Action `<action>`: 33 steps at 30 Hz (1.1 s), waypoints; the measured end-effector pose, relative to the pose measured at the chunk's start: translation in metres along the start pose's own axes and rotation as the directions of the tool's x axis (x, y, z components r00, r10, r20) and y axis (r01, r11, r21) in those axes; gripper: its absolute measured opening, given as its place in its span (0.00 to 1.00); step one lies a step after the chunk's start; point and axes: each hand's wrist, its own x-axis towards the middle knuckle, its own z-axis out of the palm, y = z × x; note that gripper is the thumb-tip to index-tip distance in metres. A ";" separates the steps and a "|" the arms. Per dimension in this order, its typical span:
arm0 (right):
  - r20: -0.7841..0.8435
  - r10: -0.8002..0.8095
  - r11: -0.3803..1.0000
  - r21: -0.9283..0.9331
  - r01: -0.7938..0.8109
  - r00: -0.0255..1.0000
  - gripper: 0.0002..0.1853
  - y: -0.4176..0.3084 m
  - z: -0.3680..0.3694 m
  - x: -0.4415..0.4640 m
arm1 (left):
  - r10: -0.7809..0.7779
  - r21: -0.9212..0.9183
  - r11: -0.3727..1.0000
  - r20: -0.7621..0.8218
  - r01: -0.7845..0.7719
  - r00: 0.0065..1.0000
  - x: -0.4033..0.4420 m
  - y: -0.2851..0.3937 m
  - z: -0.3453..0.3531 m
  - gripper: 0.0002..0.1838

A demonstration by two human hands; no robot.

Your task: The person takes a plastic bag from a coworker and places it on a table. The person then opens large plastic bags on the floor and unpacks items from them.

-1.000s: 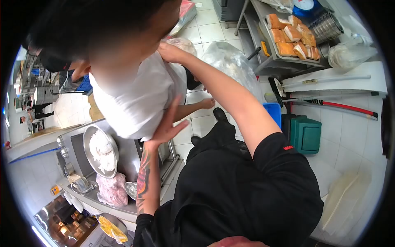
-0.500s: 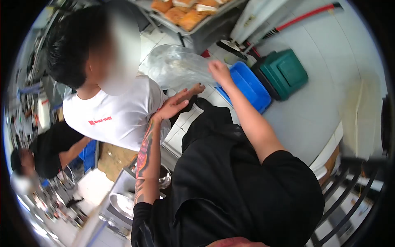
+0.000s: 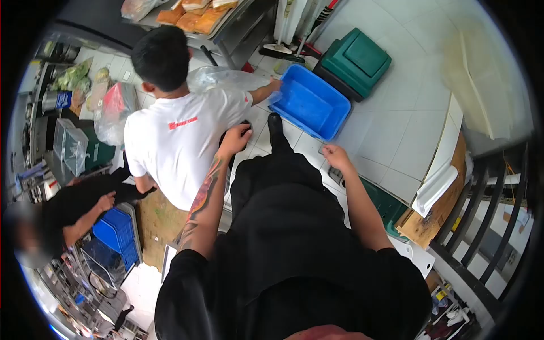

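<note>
My left hand [image 3: 235,140], at the end of a tattooed forearm, hovers beside the back of a co-worker's white shirt [image 3: 187,136]. Its fingers are loosely curled, with nothing visible in them. My right hand [image 3: 338,158] hangs above the tiled floor, just below the blue tub [image 3: 313,105]. Thumb and fingers are drawn together there; whether something small is between them I cannot tell. The co-worker's arm reaches to the tub's left edge, close to a clear plastic bag [image 3: 226,78].
A green bin [image 3: 360,59] stands behind the tub, near brooms. Bread-like pieces [image 3: 198,20] lie on a tray at the top. Another person in black [image 3: 85,209] is at left, by blue crates [image 3: 116,229]. A dark slatted rack [image 3: 481,209] is at right.
My left hand has gone from stretched flat to curled. My right hand has come back from the bag and tub toward me. The co-worker now reaches to the tub.
</note>
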 end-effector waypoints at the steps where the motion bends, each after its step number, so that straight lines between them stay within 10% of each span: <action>1: 0.005 -0.011 1.000 -0.002 0.011 1.000 0.21 -0.010 0.000 -0.011 | 0.003 -0.054 0.999 -0.070 -0.006 0.998 -0.018 0.003 -0.005 0.23; 4: 0.186 0.117 0.969 0.194 -0.153 0.976 0.20 -0.079 0.003 -0.036 | -0.080 -0.286 0.958 -0.288 -0.006 0.954 -0.051 -0.015 -0.010 0.26; 7: 0.201 -0.379 0.903 -0.134 0.408 0.903 0.20 -0.117 0.026 -0.010 | -0.214 -0.402 0.913 -0.316 0.074 0.924 -0.061 0.026 -0.033 0.28; 12: 0.480 -0.510 0.752 -0.154 0.641 0.714 0.22 -0.233 0.049 -0.001 | -0.392 -0.560 0.825 -0.471 0.076 0.790 -0.074 0.053 -0.063 0.33; 23: 0.831 -0.436 0.509 -0.089 0.856 0.346 0.23 -0.266 0.056 -0.010 | -0.580 -0.582 0.812 -0.800 0.032 0.153 -0.175 0.093 -0.197 0.38; 25: 0.864 -0.397 0.428 -0.125 0.895 0.310 0.21 -0.247 0.071 0.001 | -0.560 -0.565 0.818 -0.825 -0.109 0.076 -0.203 0.049 -0.217 0.37; 27: 0.857 -0.357 0.428 -0.202 0.881 0.371 0.20 -0.231 0.064 0.009 | -0.475 -0.475 0.879 -0.860 -0.046 -0.189 -0.196 0.125 -0.201 0.33; 29: 0.829 -0.357 0.437 -0.259 0.862 0.430 0.19 -0.216 0.066 0.036 | -0.243 -0.268 0.960 -0.943 0.084 -0.229 -0.211 0.157 -0.188 0.28; 33: 0.567 -0.420 0.711 -0.279 0.645 0.708 0.19 -0.149 0.032 0.102 | 0.275 0.246 0.913 -0.961 0.327 -0.044 -0.232 0.164 -0.165 0.21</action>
